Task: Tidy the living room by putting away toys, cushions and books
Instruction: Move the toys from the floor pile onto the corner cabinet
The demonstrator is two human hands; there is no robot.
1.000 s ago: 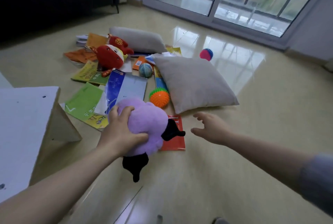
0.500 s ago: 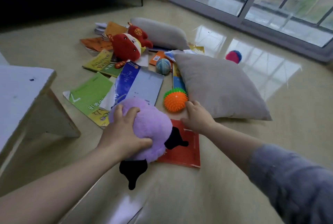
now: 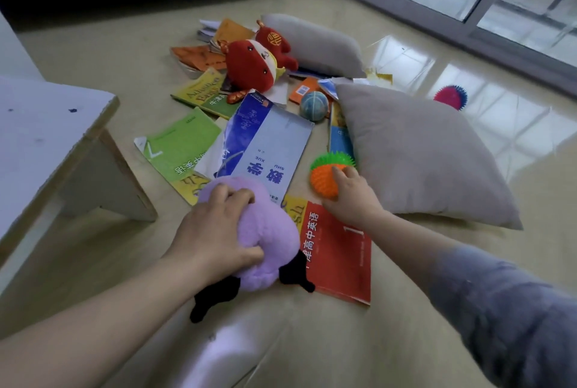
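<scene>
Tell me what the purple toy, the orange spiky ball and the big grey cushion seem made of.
The purple toy looks like plush fabric, fuzzy and matt; it dents in the grip of the left hand. The spiky ball: likely soft rubber or plastic, slightly glossy, fine moulded spikes. The grey cushion looks like matt woven cloth, stuffed: puffed middle.

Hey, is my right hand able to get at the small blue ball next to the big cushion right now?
Probably not right away: the right hand grips the spiky ball, so it is full. The blue ball itself lies uncovered between the blue book and the cushion, farther off.
</scene>
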